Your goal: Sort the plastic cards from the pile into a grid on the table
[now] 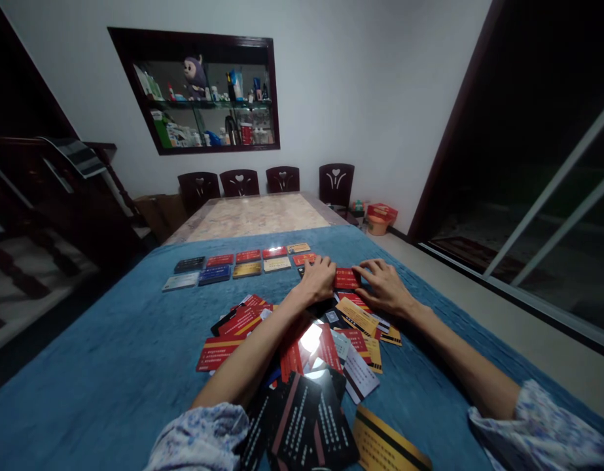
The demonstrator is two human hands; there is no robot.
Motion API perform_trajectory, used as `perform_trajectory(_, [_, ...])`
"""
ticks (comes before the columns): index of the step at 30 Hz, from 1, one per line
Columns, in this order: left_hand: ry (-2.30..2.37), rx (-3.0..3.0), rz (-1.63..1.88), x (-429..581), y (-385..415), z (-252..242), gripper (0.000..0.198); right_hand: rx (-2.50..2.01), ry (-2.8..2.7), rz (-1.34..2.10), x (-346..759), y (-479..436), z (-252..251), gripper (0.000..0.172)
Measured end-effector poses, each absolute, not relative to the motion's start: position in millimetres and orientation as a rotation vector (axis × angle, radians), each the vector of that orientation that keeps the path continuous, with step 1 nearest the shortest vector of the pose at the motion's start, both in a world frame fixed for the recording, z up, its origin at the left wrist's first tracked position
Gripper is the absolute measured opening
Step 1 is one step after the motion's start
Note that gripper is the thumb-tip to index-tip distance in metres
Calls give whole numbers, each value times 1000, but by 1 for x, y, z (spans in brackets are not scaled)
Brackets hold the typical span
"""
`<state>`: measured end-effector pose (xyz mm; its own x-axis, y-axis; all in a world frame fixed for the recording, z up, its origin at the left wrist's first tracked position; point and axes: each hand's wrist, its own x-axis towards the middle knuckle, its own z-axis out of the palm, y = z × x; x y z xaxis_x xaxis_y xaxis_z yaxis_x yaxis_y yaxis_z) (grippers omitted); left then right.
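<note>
My right hand point(386, 286) pinches the right end of a red card point(347, 279) between thumb and fingers. Close on that card's other side, my left hand point(319, 280) has its fingers curled down; what lies under them is hidden. An orange-red card point(304, 260) shows just beyond the left fingertips. Two rows of cards lie to the left, among them a blue card point(214, 274), a gold card point(247, 269) and a black card point(189, 264). Beneath my forearms spreads a loose heap of cards, with a black card point(302, 418) and a gold card point(387, 441) nearest me.
A blue cloth point(110, 347) covers the near part of the long table; its bare stone-patterned top point(255, 212) shows beyond. Dark chairs point(239, 182) stand at the far end. A red box point(381, 213) sits on the floor to the right, near a sliding door.
</note>
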<state>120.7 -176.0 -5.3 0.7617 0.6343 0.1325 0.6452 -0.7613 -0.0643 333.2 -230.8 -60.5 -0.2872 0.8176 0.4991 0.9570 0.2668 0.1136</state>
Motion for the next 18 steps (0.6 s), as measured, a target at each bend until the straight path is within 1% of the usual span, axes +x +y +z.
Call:
perform_trajectory(6, [-1000, -2862, -104, 123, -172, -2, 35, -1672, -2261, -472, 333, -229, -52, 48])
perform_trajectory(18, [-979, -2820, 1, 103, -171, 13, 35, -1593, -2390, -388, 316, -225, -26, 47])
